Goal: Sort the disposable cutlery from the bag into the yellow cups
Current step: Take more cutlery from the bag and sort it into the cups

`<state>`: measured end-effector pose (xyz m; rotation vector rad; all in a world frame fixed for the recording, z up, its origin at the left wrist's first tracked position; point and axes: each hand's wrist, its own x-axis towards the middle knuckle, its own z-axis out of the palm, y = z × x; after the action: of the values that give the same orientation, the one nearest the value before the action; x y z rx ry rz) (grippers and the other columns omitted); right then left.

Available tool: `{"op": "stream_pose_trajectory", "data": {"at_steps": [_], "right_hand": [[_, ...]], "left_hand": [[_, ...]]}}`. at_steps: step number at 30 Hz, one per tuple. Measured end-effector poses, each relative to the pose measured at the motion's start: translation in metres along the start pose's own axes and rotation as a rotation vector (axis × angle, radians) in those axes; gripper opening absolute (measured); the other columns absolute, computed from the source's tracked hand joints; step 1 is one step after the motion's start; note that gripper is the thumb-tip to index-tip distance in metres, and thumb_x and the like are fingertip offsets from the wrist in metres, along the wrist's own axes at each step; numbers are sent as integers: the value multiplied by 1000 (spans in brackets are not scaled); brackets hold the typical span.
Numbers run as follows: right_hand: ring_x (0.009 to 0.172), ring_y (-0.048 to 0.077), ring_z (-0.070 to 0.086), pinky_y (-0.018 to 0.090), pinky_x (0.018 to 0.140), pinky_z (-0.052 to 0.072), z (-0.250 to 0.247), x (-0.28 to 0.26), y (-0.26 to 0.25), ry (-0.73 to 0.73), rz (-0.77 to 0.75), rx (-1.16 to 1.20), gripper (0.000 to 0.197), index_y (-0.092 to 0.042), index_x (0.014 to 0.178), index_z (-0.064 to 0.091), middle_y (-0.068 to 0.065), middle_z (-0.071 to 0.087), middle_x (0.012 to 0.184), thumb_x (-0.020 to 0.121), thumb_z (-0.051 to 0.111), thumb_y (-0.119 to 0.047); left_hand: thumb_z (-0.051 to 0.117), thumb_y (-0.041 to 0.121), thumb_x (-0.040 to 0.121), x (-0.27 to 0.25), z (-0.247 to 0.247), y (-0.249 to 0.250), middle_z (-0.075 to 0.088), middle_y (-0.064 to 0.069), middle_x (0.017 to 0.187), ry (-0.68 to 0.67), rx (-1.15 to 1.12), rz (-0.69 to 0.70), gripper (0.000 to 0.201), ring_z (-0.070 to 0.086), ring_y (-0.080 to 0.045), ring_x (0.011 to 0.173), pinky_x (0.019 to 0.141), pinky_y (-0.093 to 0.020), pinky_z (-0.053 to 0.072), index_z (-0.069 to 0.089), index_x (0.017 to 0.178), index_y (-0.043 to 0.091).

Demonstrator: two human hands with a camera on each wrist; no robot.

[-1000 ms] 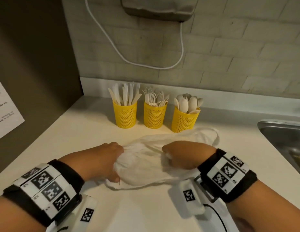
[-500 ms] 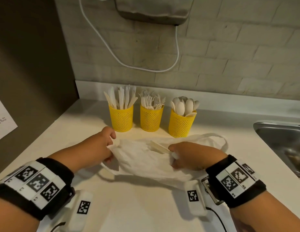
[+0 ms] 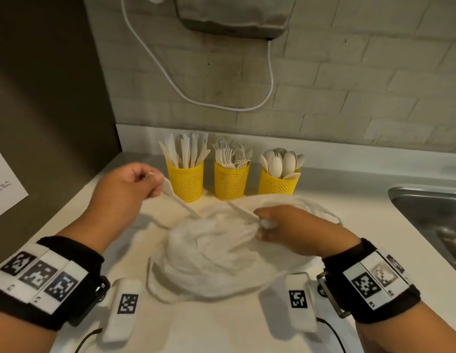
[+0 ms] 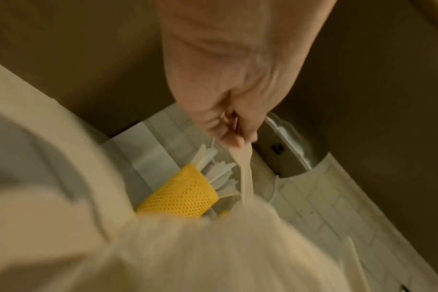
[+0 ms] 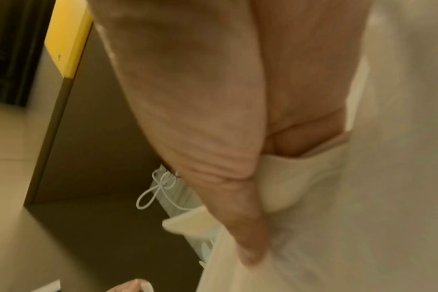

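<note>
Three yellow mesh cups stand in a row at the back: knives (image 3: 185,183), forks (image 3: 230,183), spoons (image 3: 277,184). In front of them the white bag (image 3: 216,256) lies crumpled on the counter. My left hand (image 3: 153,178) is raised left of the knife cup and pinches one end of a pale piece of cutlery (image 3: 182,202); its other end is still in the bag's mouth. The left wrist view shows the same pinch (image 4: 238,138) on the cutlery piece (image 4: 245,173). My right hand (image 3: 262,226) grips the bag's fabric (image 5: 300,193) near its opening. Another pale piece (image 3: 241,211) pokes out beside it.
A steel sink (image 3: 430,210) is set into the counter at the right. A grey wall unit (image 3: 234,16) with a white cable (image 3: 271,80) hangs above the cups. A brown side wall with a paper sheet (image 3: 5,184) bounds the left.
My left hand let go of the bag, rose and moved left toward the knife cup, drawing a piece of cutlery out. The right hand kept its grip on the bag.
</note>
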<state>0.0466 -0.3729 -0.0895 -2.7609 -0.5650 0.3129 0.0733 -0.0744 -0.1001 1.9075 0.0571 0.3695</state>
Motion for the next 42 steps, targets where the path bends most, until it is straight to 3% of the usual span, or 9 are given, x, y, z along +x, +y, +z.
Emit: {"op": "stream_pose_trajectory", "data": {"at_steps": [6, 17, 22, 25, 28, 32, 35, 38, 42], "right_hand": [[89, 22, 68, 38, 83, 54, 0, 6, 2, 199, 108, 515, 21, -22, 109, 66, 5, 73, 100, 91, 65, -33], [89, 18, 59, 34, 81, 49, 4, 4, 10, -15, 125, 100, 33, -25, 113, 60, -2, 66, 102, 84, 70, -36], [73, 21, 67, 37, 78, 57, 9, 8, 6, 264, 40, 961, 17, -7, 95, 62, 9, 70, 77, 97, 57, -23], [57, 18, 54, 29, 56, 51, 3, 14, 2, 497, 14, 1111, 26, -6, 92, 55, 4, 58, 66, 99, 52, -30], [56, 12, 42, 25, 52, 39, 2, 20, 2, 422, -40, 1160, 29, -11, 94, 51, 0, 49, 69, 88, 68, -35], [83, 22, 56, 40, 77, 47, 12, 24, 0, 83, -101, 1047, 51, 3, 105, 55, 10, 58, 91, 66, 85, -12], [66, 14, 49, 32, 68, 41, 14, 22, -1, 145, 6, 870, 22, -14, 74, 59, 0, 55, 69, 75, 80, -5], [64, 12, 51, 33, 67, 42, 15, 21, -2, 131, 71, 754, 2, -15, 85, 69, 0, 61, 72, 86, 70, -14], [52, 7, 53, 18, 55, 45, 17, 22, -2, 27, 150, 424, 14, -20, 80, 62, -4, 62, 64, 88, 69, -30]], "left_hand": [[57, 26, 97, -12, 6, 50, 64, 7, 67, 327, -59, 428, 12, 61, -2, 57, 62, -19, 51, 56, 88, 34], [39, 18, 106, -31, 39, 64, 69, -1, 66, 31, -387, 237, 17, 72, -19, 61, 57, -28, 59, 45, 91, 25], [50, 24, 101, -38, 61, 44, 61, -4, 80, -347, 194, 192, 14, 71, -5, 64, 74, -45, 57, 49, 90, 15], [52, 26, 100, -40, 71, 47, 60, -2, 82, -379, 208, 204, 15, 71, -5, 62, 72, -42, 54, 49, 88, 18], [52, 26, 100, -38, 83, 54, 61, -7, 84, -370, 165, 233, 16, 72, -9, 62, 66, -36, 53, 47, 89, 17], [55, 29, 98, -32, 96, 56, 65, -9, 81, -251, 195, 320, 16, 68, -23, 71, 70, -48, 55, 48, 87, 21], [57, 33, 96, -35, 98, 51, 66, -8, 78, -300, 114, 275, 19, 70, -16, 65, 70, -49, 56, 45, 84, 24], [61, 50, 85, -38, 100, 38, 66, -7, 84, -331, 112, 250, 27, 70, -24, 76, 70, -51, 57, 43, 85, 30], [62, 27, 89, -31, 92, 12, 69, 7, 81, -641, 529, 227, 9, 63, -15, 77, 67, -29, 49, 58, 82, 25]]}}
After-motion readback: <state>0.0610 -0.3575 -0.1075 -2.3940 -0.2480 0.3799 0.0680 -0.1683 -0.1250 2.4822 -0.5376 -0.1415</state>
